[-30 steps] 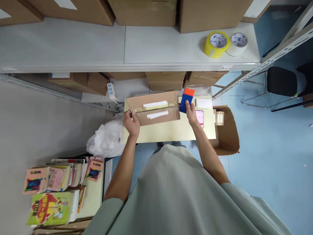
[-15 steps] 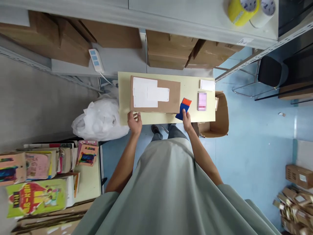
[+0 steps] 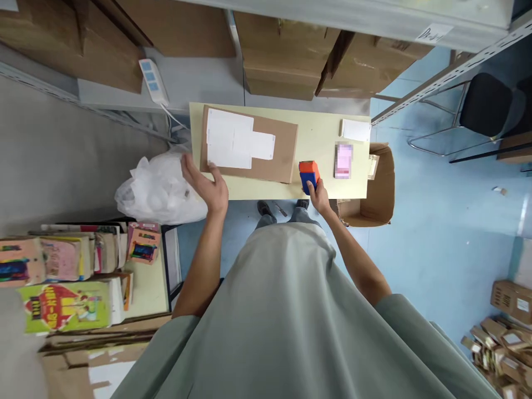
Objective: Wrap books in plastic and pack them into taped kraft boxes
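Note:
A flat brown cardboard box [image 3: 282,147] lies on the cream table [image 3: 320,130], with white paper labels [image 3: 228,138] on its top face. My left hand [image 3: 208,185] is at the box's near left corner. Its fingers are spread and hold nothing, and the thumb tip is over or against the box's edge. In my right hand [image 3: 319,198] is a small blue and orange handheld object [image 3: 308,176], orange end away from me. It is just right of the box, above the table's near edge. I cannot tell its exact kind.
A pink card [image 3: 343,160] and a white stack of slips [image 3: 356,129] lie on the table's right. An open carton [image 3: 382,185] stands to the right below, a white plastic bag [image 3: 162,188] to the left. Behind, a shelf holds cartons [image 3: 291,55] and a power strip [image 3: 153,80].
My left hand has lifted from the box's near edge to its left corner, fingers spreading. The blue and orange object has turned more upright in my right hand. The box sits slightly rotated.

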Motion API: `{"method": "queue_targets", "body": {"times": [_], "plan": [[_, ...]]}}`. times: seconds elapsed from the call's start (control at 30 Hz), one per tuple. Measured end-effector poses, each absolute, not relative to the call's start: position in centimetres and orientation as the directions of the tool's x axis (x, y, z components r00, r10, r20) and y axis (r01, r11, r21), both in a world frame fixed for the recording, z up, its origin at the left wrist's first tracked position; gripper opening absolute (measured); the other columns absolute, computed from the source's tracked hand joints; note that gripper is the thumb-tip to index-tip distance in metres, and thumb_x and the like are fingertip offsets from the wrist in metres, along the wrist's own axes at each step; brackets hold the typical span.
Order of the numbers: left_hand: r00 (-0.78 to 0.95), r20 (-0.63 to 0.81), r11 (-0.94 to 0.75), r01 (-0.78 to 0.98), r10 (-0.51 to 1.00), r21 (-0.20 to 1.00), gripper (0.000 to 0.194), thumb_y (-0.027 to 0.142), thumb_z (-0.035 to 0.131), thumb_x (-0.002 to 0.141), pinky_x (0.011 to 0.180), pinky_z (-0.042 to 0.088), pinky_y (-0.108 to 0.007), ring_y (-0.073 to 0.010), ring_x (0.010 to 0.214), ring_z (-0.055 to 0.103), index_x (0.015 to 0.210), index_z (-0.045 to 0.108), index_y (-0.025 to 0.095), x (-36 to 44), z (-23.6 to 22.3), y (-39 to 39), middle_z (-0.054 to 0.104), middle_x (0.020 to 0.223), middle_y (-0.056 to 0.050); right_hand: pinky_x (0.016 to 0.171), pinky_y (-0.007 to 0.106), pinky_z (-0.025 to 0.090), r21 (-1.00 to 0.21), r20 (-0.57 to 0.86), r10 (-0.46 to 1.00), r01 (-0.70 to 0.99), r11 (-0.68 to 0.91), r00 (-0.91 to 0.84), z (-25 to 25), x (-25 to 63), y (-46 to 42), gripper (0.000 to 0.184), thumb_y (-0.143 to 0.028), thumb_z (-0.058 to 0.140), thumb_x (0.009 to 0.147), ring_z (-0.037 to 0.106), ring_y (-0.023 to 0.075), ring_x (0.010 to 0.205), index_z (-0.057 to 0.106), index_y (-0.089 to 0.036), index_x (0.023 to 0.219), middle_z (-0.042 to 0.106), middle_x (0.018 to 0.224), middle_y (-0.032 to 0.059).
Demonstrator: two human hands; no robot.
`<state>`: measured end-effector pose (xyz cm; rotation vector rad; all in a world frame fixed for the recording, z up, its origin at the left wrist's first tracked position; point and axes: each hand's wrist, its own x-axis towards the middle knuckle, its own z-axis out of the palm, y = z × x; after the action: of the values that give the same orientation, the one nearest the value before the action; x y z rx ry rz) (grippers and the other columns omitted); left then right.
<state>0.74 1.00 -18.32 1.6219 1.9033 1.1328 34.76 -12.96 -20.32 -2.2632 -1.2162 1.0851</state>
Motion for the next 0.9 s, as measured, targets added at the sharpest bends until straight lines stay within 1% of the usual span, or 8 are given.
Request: {"method": "queue_targets", "body": {"times": [0.17, 0.27, 0.4, 0.5, 0.57, 0.67, 0.77, 0.9], "plan": [[0.045, 0.286, -0.252, 0.616, 0.957, 0.746, 0.057, 0.051, 0.052, 0.117, 0.141, 0.024, -0.06, -0.0291, 0.172, 0.029, 0.159, 0.053, 0.012, 9.0, -16.2, 5.3, 0.046, 0.172, -0.017, 0.092, 0.045, 0.057, -0.313, -0.521, 0.853, 0.92, -0.237, 0.042, -20.5, 39.9, -13.3, 0.062, -0.053, 0.038, 0.116, 0.077, 0.0362, 0.101, 0.045, 0.0, 0.148, 0.078, 0.118, 0.0292], [0.227, 0.25, -0.337, 0.608, 0.941, 0.718, 0.05, 0.054, 0.054, 0.116, 0.141, 0.027, -0.055, -0.0257, 0.171, 0.032, 0.147, 0.064, 0.017, 14.2, -15.8, 7.9, 0.053, 0.169, -0.012, 0.102, 0.049, 0.055, -0.305, -0.515, 0.838, 0.952, 0.016, -0.179, -20.7, 42.1, -12.5, 0.062, -0.051, 0.041, 0.116, 0.075, 0.0371, 0.107, 0.046, 0.003, 0.148, 0.078, 0.119, 0.031], [0.394, 0.15, -0.394, 0.668, 0.907, 0.631, 0.039, 0.041, 0.056, 0.115, 0.142, 0.023, -0.054, -0.019, 0.172, 0.03, 0.144, 0.066, 0.016, 18.6, -16.5, 9.9, 0.052, 0.172, -0.008, 0.11, 0.048, 0.049, -0.335, -0.483, 0.793, 0.915, 0.225, -0.372, -21.1, 43.4, -11.0, 0.061, -0.051, 0.037, 0.118, 0.072, 0.037, 0.117, 0.049, 0.001, 0.148, 0.076, 0.13, 0.0314], [0.42, 0.111, -0.403, 0.714, 0.901, 0.572, 0.042, 0.04, 0.044, 0.118, 0.141, 0.02, -0.047, -0.0126, 0.17, 0.031, 0.133, 0.07, 0.01, 19.5, -17.7, 10.1, 0.064, 0.16, -0.009, 0.11, 0.047, 0.047, -0.327, -0.461, 0.769, 0.89, 0.317, -0.443, -21.4, 43.6, -10.0, 0.062, -0.051, 0.028, 0.12, 0.071, 0.037, 0.118, 0.051, 0.0, 0.148, 0.074, 0.133, 0.0311], [0.398, 0.104, -0.383, 0.729, 0.912, 0.568, 0.061, 0.049, 0.026, 0.119, 0.139, 0.019, -0.044, -0.0082, 0.169, 0.028, 0.114, 0.071, 0.008, 19.5, -18.5, 9.9, 0.072, 0.146, -0.009, 0.109, 0.047, 0.046, -0.315, -0.446, 0.754, 0.873, 0.372, -0.483, -21.7, 43.5, -9.4, 0.065, -0.051, 0.024, 0.12, 0.071, 0.037, 0.115, 0.052, 0.0, 0.146, 0.075, 0.13, 0.0306], [0.371, 0.111, -0.363, 0.73, 0.922, 0.58, 0.067, 0.059, 0.019, 0.117, 0.14, 0.016, -0.039, -0.003, 0.168, 0.025, 0.099, 0.068, 0.018, 19.4, -19.4, 9.7, 0.076, 0.135, -0.007, 0.105, 0.046, 0.046, -0.283, -0.408, 0.741, 0.846, 0.452, -0.533, -22.5, 43.1, -8.6, 0.065, -0.051, 0.023, 0.12, 0.072, 0.0355, 0.109, 0.053, 0.001, 0.144, 0.075, 0.125, 0.0292], [0.353, 0.118, -0.35, 0.72, 0.928, 0.599, 0.058, 0.07, 0.027, 0.114, 0.145, 0.012, -0.038, -0.0028, 0.163, 0.03, 0.106, 0.066, 0.028, 19.5, -19.6, 9.9, 0.076, 0.137, -0.005, 0.1, 0.045, 0.046, -0.225, -0.354, 0.727, 0.808, 0.544, -0.588, -23.4, 42.8, -8.1, 0.062, -0.049, 0.024, 0.121, 0.072, 0.0343, 0.102, 0.053, 0.001, 0.143, 0.077, 0.117, 0.0269], [0.354, 0.111, -0.344, 0.71, 0.929, 0.614, 0.065, 0.081, 0.024, 0.108, 0.148, 0.007, -0.039, -0.0079, 0.164, 0.031, 0.121, 0.066, 0.033, 19.7, -19.2, 9.9, 0.073, 0.141, -0.003, 0.096, 0.044, 0.045, -0.164, -0.29, 0.68, 0.735, 0.658, -0.673, -24.0, 42.8, -7.9, 0.059, -0.046, 0.022, 0.122, 0.072, 0.0324, 0.097, 0.053, 0.0, 0.142, 0.078, 0.11, 0.0233]]}}
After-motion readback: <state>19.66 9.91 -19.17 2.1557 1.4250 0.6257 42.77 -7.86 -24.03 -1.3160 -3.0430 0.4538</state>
